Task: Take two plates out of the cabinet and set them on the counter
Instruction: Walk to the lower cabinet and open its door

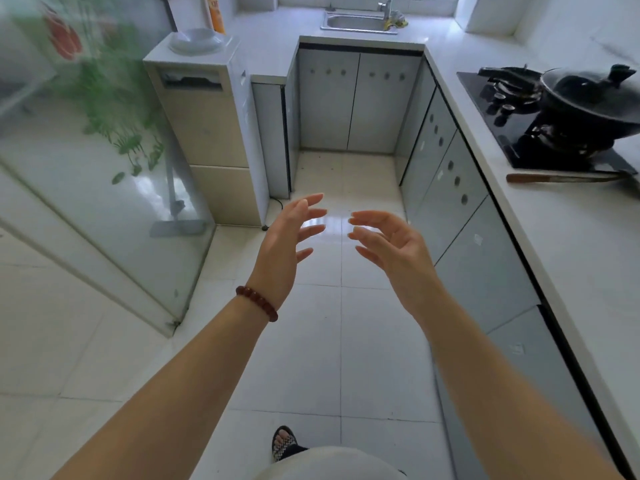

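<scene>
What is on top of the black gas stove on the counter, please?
A dark lidded wok sits on the near burner of the black gas stove; the far burner is bare. The lid hides whatever is inside the wok.

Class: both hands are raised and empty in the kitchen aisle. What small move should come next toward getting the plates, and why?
Probably step forward and reach for a cabinet door on the right. Left hand and right hand are open and empty, every door in view is shut, and no plates show.
</scene>
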Tool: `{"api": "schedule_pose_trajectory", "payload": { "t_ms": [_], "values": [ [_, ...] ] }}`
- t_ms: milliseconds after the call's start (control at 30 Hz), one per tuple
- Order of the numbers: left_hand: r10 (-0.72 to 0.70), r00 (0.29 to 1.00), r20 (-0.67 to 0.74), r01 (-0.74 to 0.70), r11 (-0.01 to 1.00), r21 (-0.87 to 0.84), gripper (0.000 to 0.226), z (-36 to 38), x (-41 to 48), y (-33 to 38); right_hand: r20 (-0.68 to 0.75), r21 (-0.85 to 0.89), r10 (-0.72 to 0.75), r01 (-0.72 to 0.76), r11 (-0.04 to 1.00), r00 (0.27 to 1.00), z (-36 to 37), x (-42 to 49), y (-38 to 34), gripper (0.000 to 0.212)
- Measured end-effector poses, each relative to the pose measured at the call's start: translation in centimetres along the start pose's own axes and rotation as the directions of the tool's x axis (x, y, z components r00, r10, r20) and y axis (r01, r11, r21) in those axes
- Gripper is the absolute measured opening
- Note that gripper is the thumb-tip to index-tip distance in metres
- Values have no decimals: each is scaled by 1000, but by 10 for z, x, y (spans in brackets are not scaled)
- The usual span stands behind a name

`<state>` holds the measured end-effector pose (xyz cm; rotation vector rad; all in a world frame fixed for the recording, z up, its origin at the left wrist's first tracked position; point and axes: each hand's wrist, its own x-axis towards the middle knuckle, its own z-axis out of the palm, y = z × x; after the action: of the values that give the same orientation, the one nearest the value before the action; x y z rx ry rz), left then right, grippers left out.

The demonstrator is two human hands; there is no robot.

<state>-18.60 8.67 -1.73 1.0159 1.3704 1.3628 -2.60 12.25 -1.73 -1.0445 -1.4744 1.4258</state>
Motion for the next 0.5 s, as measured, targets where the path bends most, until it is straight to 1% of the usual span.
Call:
{"api": "schedule_pose_trajectory", "payload": {
  "t_ms": [133, 233, 500],
  "values": [
    [-15, 1000, -2, 15, 1000, -3, 51, -33, 35, 0, 4, -1, 15, -15, 1000, 1000, 29, 34, 5, 23],
    [-32, 999, -3, 32, 999, -10, 52, -49, 59, -1, 9, -4, 40, -40, 999, 999, 42, 60, 9, 26],
    [-57, 998, -4, 57, 998, -20, 51, -66, 148, -7, 2, 18, 53, -53, 998, 999, 51, 148, 21, 18]
  ]
}}
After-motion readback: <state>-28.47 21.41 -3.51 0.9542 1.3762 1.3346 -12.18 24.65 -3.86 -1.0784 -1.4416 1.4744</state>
